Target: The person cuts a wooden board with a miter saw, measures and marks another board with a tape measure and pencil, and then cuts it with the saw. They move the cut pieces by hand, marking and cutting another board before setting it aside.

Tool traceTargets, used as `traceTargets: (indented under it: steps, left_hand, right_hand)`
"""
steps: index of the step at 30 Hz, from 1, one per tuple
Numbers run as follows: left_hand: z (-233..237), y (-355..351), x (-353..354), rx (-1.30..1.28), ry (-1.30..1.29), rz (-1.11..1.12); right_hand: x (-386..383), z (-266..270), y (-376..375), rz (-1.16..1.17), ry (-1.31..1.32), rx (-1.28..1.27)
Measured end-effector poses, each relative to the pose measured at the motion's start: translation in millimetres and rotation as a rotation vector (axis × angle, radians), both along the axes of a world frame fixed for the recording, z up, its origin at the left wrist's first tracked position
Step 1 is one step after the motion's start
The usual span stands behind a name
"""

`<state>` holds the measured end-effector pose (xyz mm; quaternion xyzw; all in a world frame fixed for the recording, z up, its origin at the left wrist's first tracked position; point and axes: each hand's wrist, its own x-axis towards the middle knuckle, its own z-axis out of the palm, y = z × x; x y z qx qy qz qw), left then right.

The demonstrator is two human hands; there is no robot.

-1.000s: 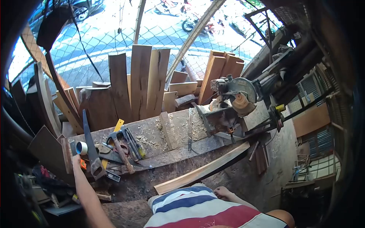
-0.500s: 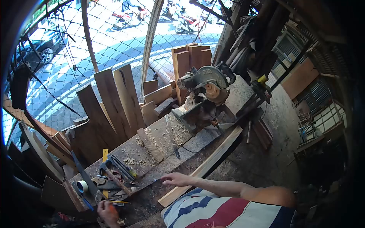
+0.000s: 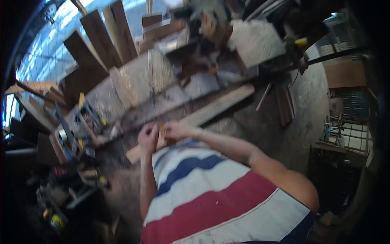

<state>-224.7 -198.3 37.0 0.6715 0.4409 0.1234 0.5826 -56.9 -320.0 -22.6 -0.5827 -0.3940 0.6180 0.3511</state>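
Note:
My left hand (image 3: 148, 137) and my right hand (image 3: 177, 131) are close together in front of my striped shirt (image 3: 203, 171). The fingers of both are curled around a small orange-brown thing (image 3: 161, 131) between them, too blurred to name. Under and behind the hands runs a long pale wooden beam (image 3: 221, 105), lying slantwise along the near side of the workbench (image 3: 134, 91). Its near end sticks out to the left below my left hand.
A miter saw (image 3: 209, 30) stands at the far side, with sawdust around it. Several hand tools (image 3: 87, 118) and a tape roll (image 3: 62, 136) lie on the left of the bench. Upright boards (image 3: 97, 36) lean by the wire fence. More tools (image 3: 75, 195) are at lower left.
My left hand has come from the tools at the left to meet my right hand over the beam. The view has tilted down, and the picture is blurred.

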Motion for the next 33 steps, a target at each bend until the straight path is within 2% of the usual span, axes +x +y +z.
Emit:
traceTargets:
  steps: [1,2,3,4,5,6,7,9,15,16,17,18,19,20,22,23,24,26,29,32,33]
  left_hand:
    - [-24,-11,8,-0.044,-0.058,0.054]
    - [-47,-20,12,-0.18,-0.068,0.091]
    - [-56,-23,26,-0.315,-0.1,0.139]
    - [-52,-38,26,-0.461,-0.114,0.18]
    - [-36,-51,35,-0.614,-0.086,0.209]
    - [-28,-62,46,-0.756,-0.072,0.239]
    - [-31,-74,52,-0.842,-0.091,0.275]
    - [-35,-94,61,-0.838,-0.072,0.216]
    - [-52,-122,85,-0.769,0.032,0.057]
    - [-63,-125,84,-0.634,0.002,-0.004]
    - [-74,-130,82,-0.5,-0.025,-0.062]
    - [-83,-130,88,-0.364,-0.066,-0.127]
    - [-80,-134,104,0.164,-0.011,-0.365]
    - [-48,-148,123,0.016,0.025,-0.289]
    - [-35,-159,141,0.049,0.084,-0.382]
    - [-32,-164,148,0.043,0.05,-0.394]
    - [-30,-169,155,0.036,0.016,-0.406]
    - [-49,-168,153,0.112,0.017,-0.493]
    - [-50,-168,157,0.152,0.104,-0.545]
    - [-68,-162,150,0.193,0.163,-0.613]
    - [-81,-159,142,0.182,0.198,-0.573]
  right_hand:
    - [18,-5,-23,-0.266,0.366,-0.208]
    - [50,23,-40,-0.344,0.502,-0.261]
    - [71,26,-59,-0.515,0.658,-0.291]
    - [94,4,-84,-0.55,0.814,-0.262]
    - [111,8,-103,-0.641,0.84,-0.221]
    - [127,3,-120,-0.635,0.954,-0.238]
    - [136,1,-139,-0.662,0.925,-0.228]
    - [149,-1,-166,-0.722,0.922,-0.205]
    - [158,-9,-202,-0.782,0.844,-0.137]
    - [157,-4,-203,-0.781,0.841,-0.118]
    - [149,1,-203,-0.891,0.786,-0.132]
    - [139,2,-200,-0.783,0.624,-0.243]
    - [130,-18,-204,-0.651,0.317,-0.096]
    - [120,-38,-209,-0.557,-0.014,0.031]
    - [108,-4,-194,-0.462,0.076,-0.301]
    - [98,-20,-192,-0.428,0.022,-0.205]
    - [88,-29,-188,-0.512,0.12,-0.279]
    - [94,-28,-193,-0.552,0.244,-0.266]
    - [106,-30,-199,-0.648,0.645,-0.342]
    - [127,-44,-205,-0.815,0.765,-0.397]
    - [147,-48,-213,-0.887,0.745,-0.331]
